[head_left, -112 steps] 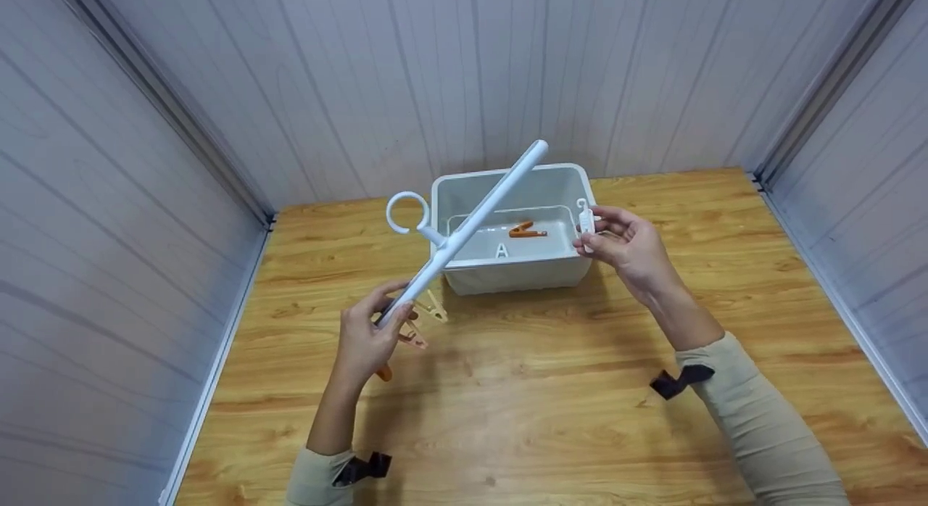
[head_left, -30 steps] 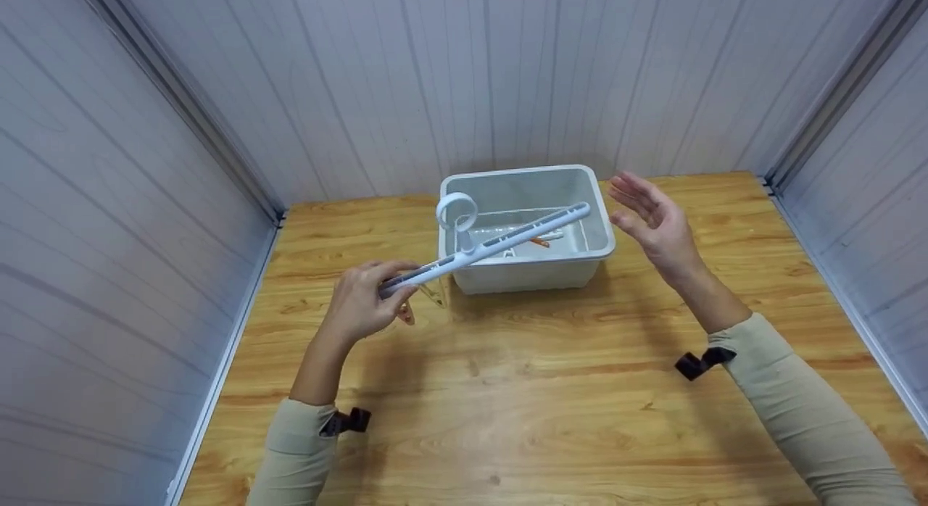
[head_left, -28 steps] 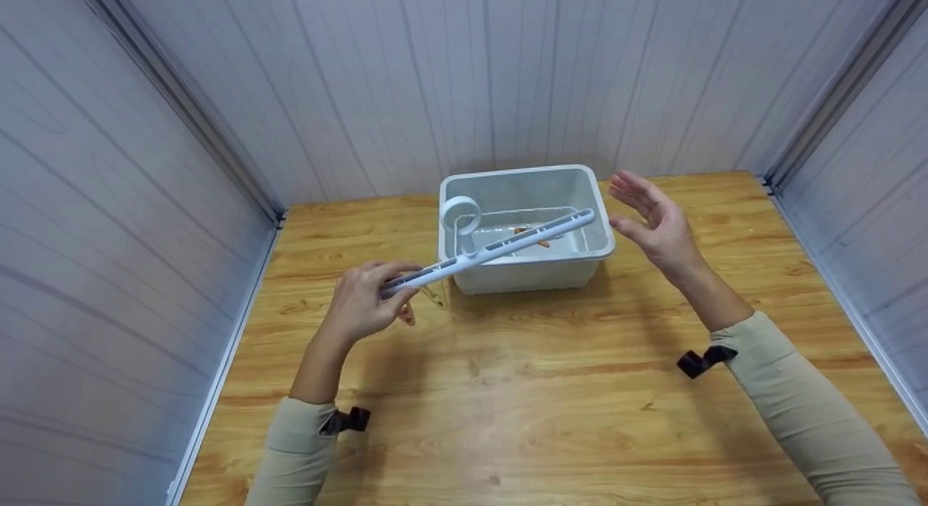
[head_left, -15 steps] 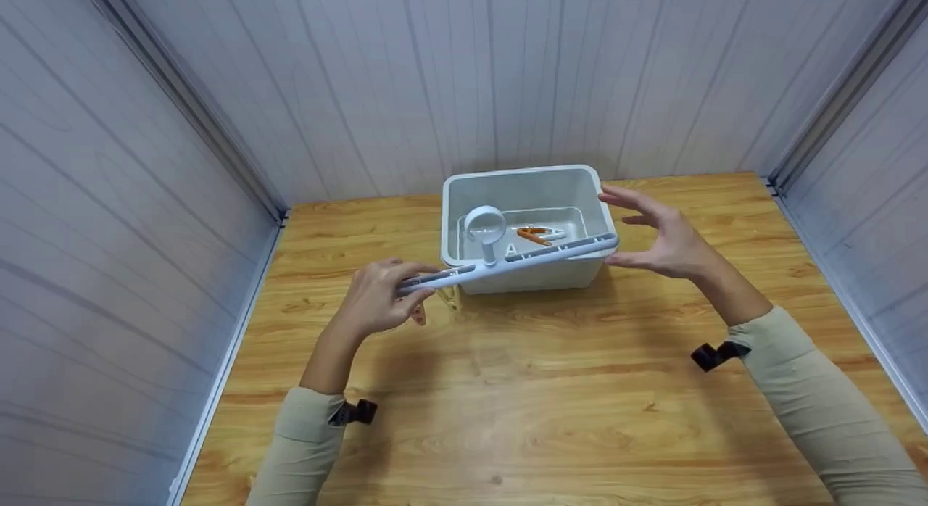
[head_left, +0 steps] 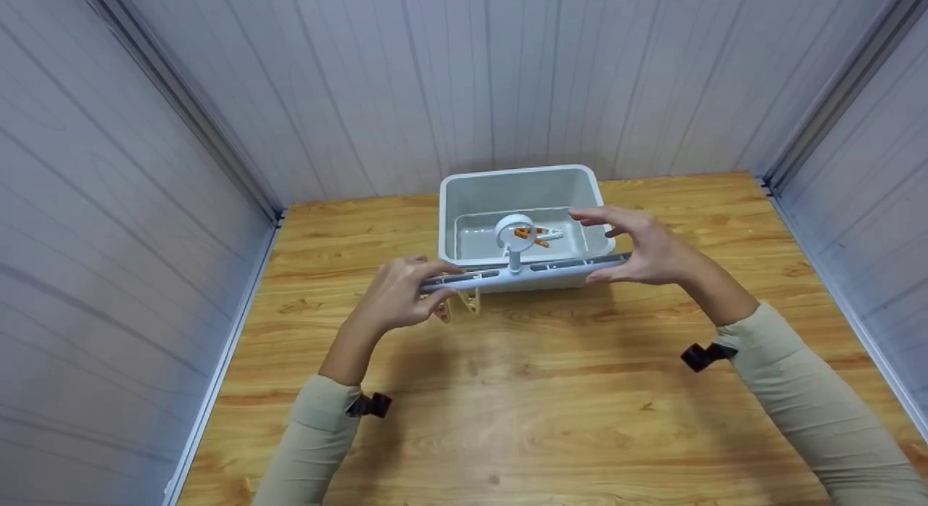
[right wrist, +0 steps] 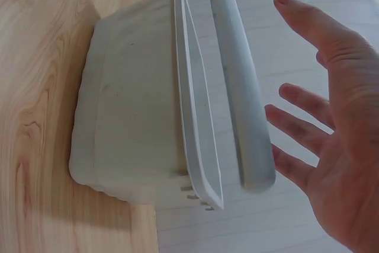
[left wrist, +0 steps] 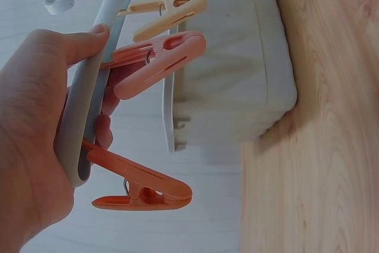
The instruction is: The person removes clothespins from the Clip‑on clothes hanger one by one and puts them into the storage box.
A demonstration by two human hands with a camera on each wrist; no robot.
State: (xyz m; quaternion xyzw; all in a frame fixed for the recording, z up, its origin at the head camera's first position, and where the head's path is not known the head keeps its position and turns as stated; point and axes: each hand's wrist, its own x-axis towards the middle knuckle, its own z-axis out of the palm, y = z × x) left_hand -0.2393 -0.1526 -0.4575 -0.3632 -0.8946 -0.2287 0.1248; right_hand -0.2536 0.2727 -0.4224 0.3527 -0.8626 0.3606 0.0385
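Observation:
My left hand (head_left: 395,296) grips the left end of a pale clip hanger (head_left: 486,278), with the thumb along its bar. Its ring hook (head_left: 498,235) points up. Below the bar, by the left hand, hang a cream clip (left wrist: 177,13), a pink clip (left wrist: 166,63) and an orange clip (left wrist: 148,182). At the bar's other end my right hand (head_left: 652,254) has its thumb and fingers spread to either side. The right wrist view shows the thumb apart from the bar; whether the fingertips behind it touch cannot be told.
A light grey bin (head_left: 518,174) stands behind the hanger, close to the back wall (head_left: 507,78). Inside it lie an orange clip (head_left: 539,242) and a white clip (head_left: 553,234). Wooden tabletop (head_left: 536,404) extends in front, and panel walls rise at both sides.
The right hand has let go of the small white clip, which now lies in the bin. The hanger has swung from a steep slant to nearly level, and the right hand has come around its end.

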